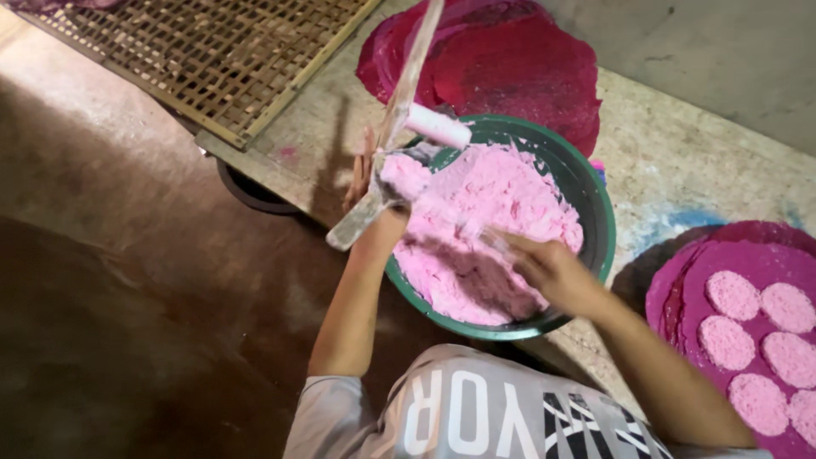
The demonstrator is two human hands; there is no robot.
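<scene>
— Far left, by the desk's top-left corner?
— Woven bamboo lattice tray [212,59], overhanging the edge.
— Left hand [367,183]?
— Clamped on a long flat dough-smeared wooden paddle [399,110], at the rim of the round green plastic basin [595,195].
— Inside the basin?
— Soft pink dough [476,229], mid-desk near the front edge.
— Right hand [548,268]?
— Sunk into that dough, fingers curled; grip unclear.
— Far right?
— Small round pink patties [756,340] on a magenta cloth [697,272].

Dough [484,229] in bowl [595,204]; 6 patties [761,344] right; rack [212,51] behind.
</scene>
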